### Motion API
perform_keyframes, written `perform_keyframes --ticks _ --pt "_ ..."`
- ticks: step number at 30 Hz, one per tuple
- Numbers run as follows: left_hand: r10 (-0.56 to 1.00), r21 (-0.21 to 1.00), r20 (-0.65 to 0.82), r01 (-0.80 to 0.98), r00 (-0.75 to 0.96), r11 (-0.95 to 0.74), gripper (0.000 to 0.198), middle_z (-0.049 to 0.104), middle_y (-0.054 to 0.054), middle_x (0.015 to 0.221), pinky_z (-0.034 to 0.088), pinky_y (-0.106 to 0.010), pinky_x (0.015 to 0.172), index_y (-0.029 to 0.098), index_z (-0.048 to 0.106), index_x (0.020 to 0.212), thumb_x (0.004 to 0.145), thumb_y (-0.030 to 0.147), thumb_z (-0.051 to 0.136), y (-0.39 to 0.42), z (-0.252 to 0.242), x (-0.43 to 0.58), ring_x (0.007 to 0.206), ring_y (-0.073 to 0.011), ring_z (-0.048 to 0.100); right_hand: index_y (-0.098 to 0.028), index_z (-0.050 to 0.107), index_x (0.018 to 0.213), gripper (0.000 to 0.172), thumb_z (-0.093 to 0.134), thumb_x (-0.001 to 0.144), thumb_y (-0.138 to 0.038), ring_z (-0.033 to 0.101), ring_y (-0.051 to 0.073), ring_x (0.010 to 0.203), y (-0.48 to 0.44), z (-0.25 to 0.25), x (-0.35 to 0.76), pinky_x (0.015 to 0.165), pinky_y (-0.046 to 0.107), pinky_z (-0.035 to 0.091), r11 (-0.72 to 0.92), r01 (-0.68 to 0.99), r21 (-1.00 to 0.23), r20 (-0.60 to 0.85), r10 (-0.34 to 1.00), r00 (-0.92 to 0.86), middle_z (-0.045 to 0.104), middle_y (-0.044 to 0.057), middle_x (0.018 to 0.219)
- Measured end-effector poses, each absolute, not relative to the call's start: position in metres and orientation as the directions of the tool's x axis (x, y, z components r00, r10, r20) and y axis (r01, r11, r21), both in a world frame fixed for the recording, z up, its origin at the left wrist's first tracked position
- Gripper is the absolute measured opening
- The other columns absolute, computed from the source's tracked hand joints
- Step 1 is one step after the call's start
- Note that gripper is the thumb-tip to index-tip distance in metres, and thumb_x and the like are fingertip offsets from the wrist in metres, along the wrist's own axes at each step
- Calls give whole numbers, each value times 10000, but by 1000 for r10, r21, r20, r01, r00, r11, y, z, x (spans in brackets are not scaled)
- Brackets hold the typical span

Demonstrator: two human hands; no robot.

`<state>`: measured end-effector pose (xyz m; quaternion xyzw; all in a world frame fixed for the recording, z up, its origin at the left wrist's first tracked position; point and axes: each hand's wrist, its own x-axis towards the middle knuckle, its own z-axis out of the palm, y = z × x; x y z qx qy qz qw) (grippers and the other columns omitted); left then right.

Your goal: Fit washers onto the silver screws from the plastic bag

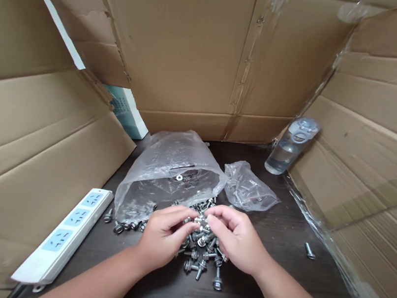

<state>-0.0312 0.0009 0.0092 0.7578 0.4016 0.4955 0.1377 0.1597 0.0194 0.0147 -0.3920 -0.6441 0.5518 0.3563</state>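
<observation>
Over a pile of silver flanged bolts (pixel 203 242), my left hand (pixel 167 234) and my right hand (pixel 235 237) meet with their fingertips almost touching. Each is closed in a pinch, thumb against forefinger. Between the fingertips is a small silver bolt (pixel 200 220), held from both sides; its ends are partly hidden by the fingers. Just behind the hands lies a large clear plastic bag (pixel 179 151), its mouth facing me, with bolts at its opening. A flat washer (pixel 179 178) shows in the bag's mouth.
A smaller clear bag (pixel 248 189) lies right of the large one. Behind it stands a water bottle (pixel 290 148). One loose bolt (pixel 309 251) lies far right. A white power strip (pixel 66 234) is at left. Cardboard walls (pixel 199 44) enclose the dark table (pixel 254 297).
</observation>
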Motion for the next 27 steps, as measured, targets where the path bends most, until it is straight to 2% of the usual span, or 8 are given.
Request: perform_keyframes --ticks 5,8,16,23,27 --pt "798 669 589 476 129 -571 62 711 -23 733 514 -158 604 143 730 850 794 128 709 1 10 -31 649 -106 659 -115 660 1038 260 598 846 -279 257 78 499 15 14 161 490 224 268 258 154 -954 170 887 -430 262 -83 564" --pt "802 678 584 466 127 -568 68 718 -23 744 516 -158 601 147 734 850 789 125 710 1 10 -30 657 -109 666 -120 675 1036 255 605 839 -267 255 78 496 15 10 160 496 230 266 274 172 -946 180 887 -425 252 -84 559" --pt "792 684 597 435 129 -586 87 727 -20 755 520 -148 608 148 733 854 779 108 717 1 11 -30 654 -102 669 -115 693 1010 265 601 828 -285 255 79 498 16 12 157 482 230 242 183 189 -965 89 903 -421 272 -76 553" --pt "746 622 632 435 212 -651 79 696 -27 744 509 -165 630 143 707 879 814 105 683 0 11 -30 659 -102 649 -118 667 953 227 589 856 -309 262 76 499 15 16 157 471 220 233 106 144 -984 32 897 -440 276 -79 551" --pt "723 594 642 430 256 -680 97 678 -30 745 501 -182 627 148 688 911 832 99 661 0 9 -31 659 -104 632 -138 627 939 206 557 896 -327 316 69 465 15 15 155 452 212 248 22 96 -995 -27 875 -483 361 -71 549"
